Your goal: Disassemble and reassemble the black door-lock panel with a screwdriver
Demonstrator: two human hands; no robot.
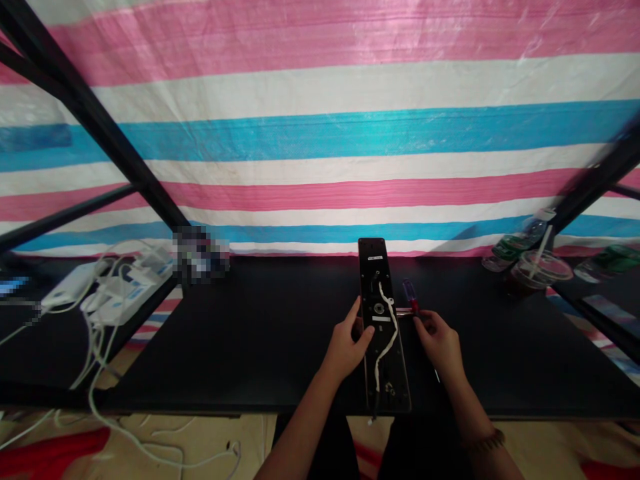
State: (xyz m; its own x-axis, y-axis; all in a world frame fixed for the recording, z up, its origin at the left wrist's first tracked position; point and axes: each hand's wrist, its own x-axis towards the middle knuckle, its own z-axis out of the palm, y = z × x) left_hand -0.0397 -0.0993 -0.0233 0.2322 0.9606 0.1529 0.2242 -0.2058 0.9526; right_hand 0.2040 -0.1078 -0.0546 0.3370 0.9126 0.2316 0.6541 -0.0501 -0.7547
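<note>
A long black panel, like the back half of a door lock, stands tilted at the table's front edge. A white wrapped cable runs down its face and ends in a small plug below. My left hand grips the panel's left edge, thumb on its face. Beside the right edge, my right hand pinches a thin silvery metal piece that reaches to the panel; its far end is hidden. A screwdriver with a purple and red handle lies just behind those fingers, its shaft mostly covered by the hand.
On the black table, a drink cup with a straw and a plastic bottle stand at right. Power strips with tangled white cords sit at left. Black metal posts frame a striped tarp.
</note>
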